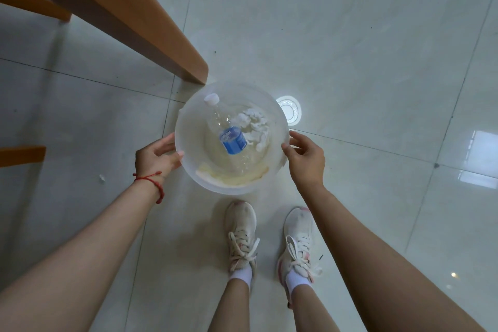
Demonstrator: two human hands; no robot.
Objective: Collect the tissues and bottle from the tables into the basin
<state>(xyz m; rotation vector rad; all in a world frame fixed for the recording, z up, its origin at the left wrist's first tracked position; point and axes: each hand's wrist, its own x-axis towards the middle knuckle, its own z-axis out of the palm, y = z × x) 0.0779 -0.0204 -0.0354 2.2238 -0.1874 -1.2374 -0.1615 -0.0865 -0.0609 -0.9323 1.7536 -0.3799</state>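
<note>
A translucent white plastic basin (188, 121) is below me, over the tiled floor, just in front of my feet. Inside it lies a clear plastic bottle (233, 140) with a blue label and a white cap, tilted toward the upper left. Crumpled white tissues (253, 124) lie beside the bottle on its right. My left hand (155, 156) holds the basin's left rim, thumb over the edge. On the right rim rest the curled fingers of my right hand (307, 156). Whether the basin rests on the floor or hangs in my hands I cannot tell.
A wooden table leg (134, 21) slants down to the floor just beyond the basin's upper left. More wooden furniture parts (21, 155) show at the left edge. A small white scrap (101, 178) lies on the glossy tiles. My white shoes (242, 234) stand below the basin.
</note>
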